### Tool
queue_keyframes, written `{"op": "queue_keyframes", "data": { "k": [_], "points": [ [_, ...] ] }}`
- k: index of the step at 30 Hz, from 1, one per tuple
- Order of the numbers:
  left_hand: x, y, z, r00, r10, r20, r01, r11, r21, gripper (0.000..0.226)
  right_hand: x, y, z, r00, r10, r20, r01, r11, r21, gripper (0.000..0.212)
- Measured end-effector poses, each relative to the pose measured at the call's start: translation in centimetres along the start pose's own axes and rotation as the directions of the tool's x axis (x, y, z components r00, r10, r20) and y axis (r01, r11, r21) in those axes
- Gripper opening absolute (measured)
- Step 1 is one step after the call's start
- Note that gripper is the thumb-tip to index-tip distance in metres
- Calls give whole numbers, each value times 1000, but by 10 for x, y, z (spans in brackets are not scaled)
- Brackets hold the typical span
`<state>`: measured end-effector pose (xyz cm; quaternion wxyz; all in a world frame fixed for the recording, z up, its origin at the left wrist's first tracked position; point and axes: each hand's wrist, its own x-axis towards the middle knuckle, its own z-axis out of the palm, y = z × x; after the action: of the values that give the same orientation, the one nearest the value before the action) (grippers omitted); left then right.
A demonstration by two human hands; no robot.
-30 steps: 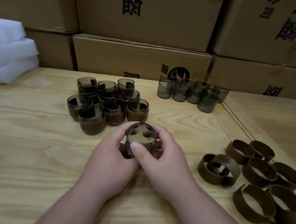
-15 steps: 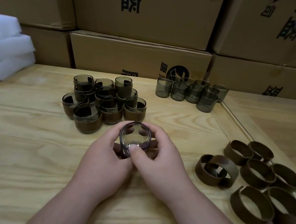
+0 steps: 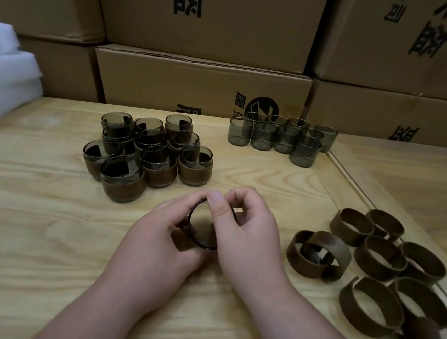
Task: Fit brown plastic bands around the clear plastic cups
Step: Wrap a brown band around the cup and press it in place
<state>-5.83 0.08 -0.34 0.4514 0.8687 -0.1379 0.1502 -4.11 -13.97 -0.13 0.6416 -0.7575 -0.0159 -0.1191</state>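
A clear smoky cup (image 3: 202, 231) is held over the wooden table (image 3: 36, 206) between both hands, its mouth facing me. My left hand (image 3: 155, 240) grips its left side. My right hand (image 3: 248, 240) holds the right side, its thumb laid across the rim into the mouth. Any band on this cup is hidden by my fingers. Several banded cups (image 3: 147, 156) cluster behind at left. Several bare clear cups (image 3: 280, 138) stand at the back. Loose brown bands (image 3: 379, 269) lie at right.
Stacked cardboard boxes (image 3: 197, 85) wall off the table's far edge. White foam sheets (image 3: 4, 77) lie at the far left. A raised wooden strip (image 3: 349, 178) runs diagonally along the table's right side beside the bands.
The cup has tipped further toward me, and my right thumb has moved from the near rim up across the mouth. The camera has drifted slightly.
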Motion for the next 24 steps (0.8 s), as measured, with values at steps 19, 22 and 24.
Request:
{"op": "queue_keyframes", "data": {
  "k": [19, 22, 24],
  "points": [
    [0, -4, 1, 990, -102, -93, 89, 987, -135, 68, -2, 5, 5, 969, -56, 240, 61, 998, -12, 49],
    [0, 0, -1, 992, -71, -104, 64, 996, -66, 74, -2, 4, 4, 968, -56, 245, 70, 996, -50, 58],
    [1, 1, -1, 992, -62, -111, 57, 997, -51, 73, -2, 3, 2, 967, -54, 250, 76, 994, -80, 71]
  ]
}}
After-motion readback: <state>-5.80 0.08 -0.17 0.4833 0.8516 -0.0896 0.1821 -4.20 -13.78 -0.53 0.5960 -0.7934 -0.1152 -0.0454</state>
